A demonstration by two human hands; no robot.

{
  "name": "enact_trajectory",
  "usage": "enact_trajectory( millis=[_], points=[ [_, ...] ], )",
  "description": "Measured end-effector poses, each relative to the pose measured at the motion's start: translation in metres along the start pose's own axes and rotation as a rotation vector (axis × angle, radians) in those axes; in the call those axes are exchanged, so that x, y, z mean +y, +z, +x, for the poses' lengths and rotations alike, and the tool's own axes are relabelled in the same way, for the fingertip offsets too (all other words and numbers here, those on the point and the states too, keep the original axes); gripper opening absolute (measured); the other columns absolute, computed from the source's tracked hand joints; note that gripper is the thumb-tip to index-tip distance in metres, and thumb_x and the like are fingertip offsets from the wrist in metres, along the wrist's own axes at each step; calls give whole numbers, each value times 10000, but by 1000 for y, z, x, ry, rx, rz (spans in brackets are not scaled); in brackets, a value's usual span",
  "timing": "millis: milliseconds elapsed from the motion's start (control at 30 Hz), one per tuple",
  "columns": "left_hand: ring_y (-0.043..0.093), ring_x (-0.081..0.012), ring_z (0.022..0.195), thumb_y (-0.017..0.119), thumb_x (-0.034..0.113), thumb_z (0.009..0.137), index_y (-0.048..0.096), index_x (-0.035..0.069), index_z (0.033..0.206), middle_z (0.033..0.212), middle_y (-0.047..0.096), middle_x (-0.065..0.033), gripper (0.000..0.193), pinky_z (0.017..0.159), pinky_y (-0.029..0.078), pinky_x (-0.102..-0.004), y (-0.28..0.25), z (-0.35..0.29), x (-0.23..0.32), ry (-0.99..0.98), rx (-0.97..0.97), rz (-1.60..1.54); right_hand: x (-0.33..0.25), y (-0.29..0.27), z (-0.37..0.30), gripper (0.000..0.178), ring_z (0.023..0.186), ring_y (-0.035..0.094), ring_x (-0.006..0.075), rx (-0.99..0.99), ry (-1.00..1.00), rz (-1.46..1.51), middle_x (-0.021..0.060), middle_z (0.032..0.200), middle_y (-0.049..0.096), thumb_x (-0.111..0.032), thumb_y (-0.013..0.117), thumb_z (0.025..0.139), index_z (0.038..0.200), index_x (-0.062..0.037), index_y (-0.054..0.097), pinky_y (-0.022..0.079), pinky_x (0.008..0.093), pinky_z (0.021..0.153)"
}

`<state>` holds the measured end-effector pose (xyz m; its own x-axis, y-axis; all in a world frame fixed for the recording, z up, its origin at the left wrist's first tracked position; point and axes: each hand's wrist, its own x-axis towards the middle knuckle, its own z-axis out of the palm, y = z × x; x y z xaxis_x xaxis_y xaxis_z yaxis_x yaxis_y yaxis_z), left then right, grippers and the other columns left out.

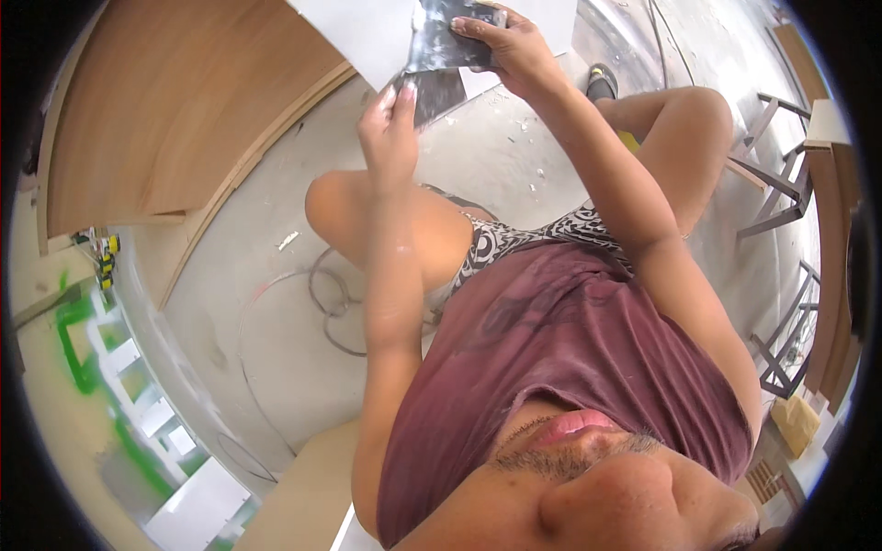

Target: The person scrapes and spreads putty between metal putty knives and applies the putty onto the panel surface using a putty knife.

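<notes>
a person's two bare hands, set apart, are at a dark, shiny sheet (436, 48) by the near edge of a white board (365, 32). the right hand (521, 50) is clamped on the sheet's right side, thumb on top. the left hand (390, 124) has its fingertips at the lower left corner; whether it grips, i cannot tell. grey floor (303, 156) shows below.

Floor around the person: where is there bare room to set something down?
Mostly bare grey floor lies between the brown panel and the looped cable. Between the legs, scraps litter it. Crowded: the right side, with metal frames, and around the right hand and dark sheet.
</notes>
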<state>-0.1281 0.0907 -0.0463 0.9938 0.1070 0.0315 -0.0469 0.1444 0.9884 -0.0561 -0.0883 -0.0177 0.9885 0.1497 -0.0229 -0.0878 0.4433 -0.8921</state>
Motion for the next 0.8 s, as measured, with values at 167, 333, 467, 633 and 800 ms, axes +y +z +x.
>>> enact_trajectory(
  millis=[167,333,467,633,800],
  points=[
    [574,-257,1087,611,177,930,458,2,1269,1252,550,-123,411,878,501,-479,-34,2,2,-200,294,-325,21,-86,64,190,750,625,129,529,-337,-90,46,862,659,-104,663,874,1036,-19,610,516,268,647],
    [528,-287,1146,585,141,922,477,18,1231,1276,522,-137,350,946,444,-493,-101,50,22,18,398,-396,80,-184,132,285,897,643,179,568,-446,-159,118,998,685,-8,570,848,1115,78,616,510,290,811],
    [515,-270,1184,593,159,924,449,-6,1264,1290,518,-149,404,994,431,-473,-127,75,13,225,379,-361,114,-211,161,300,923,637,184,609,-479,-290,127,1008,686,34,509,825,1091,109,624,501,286,845],
    [535,-249,1157,587,127,919,495,-9,1242,1264,552,-124,362,1012,419,-429,-137,74,2,140,472,-433,116,-194,166,330,968,659,246,753,-472,-658,176,1052,695,-16,509,845,1149,35,629,497,331,877],
    [552,-262,1125,578,97,914,508,-17,1221,1239,570,-139,335,989,433,-436,-144,76,1,136,396,-491,120,-139,157,389,934,644,403,834,-550,-907,259,1038,653,-56,484,854,1215,-88,623,505,446,843]
  ],
)
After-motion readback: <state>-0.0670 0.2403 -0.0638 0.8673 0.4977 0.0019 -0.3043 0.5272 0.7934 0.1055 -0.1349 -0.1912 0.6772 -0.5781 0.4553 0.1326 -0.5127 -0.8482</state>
